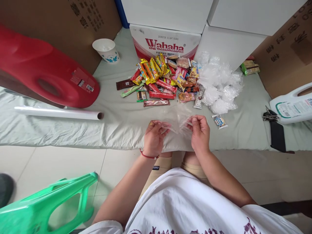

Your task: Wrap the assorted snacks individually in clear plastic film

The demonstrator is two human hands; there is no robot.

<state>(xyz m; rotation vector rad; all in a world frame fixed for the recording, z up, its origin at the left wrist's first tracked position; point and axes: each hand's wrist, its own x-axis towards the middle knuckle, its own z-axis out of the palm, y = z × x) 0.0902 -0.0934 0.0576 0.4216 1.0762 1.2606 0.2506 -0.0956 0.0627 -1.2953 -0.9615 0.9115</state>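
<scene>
Between my two hands, near the front edge of the cloth-covered surface, a clear plastic bag [179, 125] is stretched out. My left hand [154, 135] pinches its left side between thumb and fingers. On the other side, my right hand [200, 131] grips the bag the same way. Just beyond it lies a pile of wrapped snacks [162, 95] in red, yellow and brown. A heap of crumpled clear plastic bags [219, 86] rests against the pile's right side. One small snack packet [219, 121] lies apart, right of my right hand.
A red jug [48, 71], a plastic roll [58, 112] and a paper cup [106, 50] are on the left. White boxes [165, 14] stand behind. A white bottle [293, 104], keys [270, 115] and a black phone-like object [278, 136] lie right. A green stool [48, 203] stands on the floor.
</scene>
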